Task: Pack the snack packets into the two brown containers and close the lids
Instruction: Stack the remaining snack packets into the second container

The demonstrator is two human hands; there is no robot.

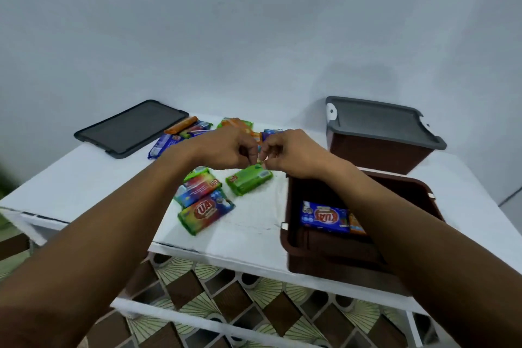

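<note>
You are picking: left hand (226, 150) and right hand (293, 154) are curling over the green packet (250, 179) beside the open container (293, 237), hold unclear; next needs lifting it inside.

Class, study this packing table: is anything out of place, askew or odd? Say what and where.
One grey lid lies loose at the far left of the table, away from the open brown container at near right. Snack packets lie scattered at mixed angles. Nothing looks spilled or damaged.
</note>
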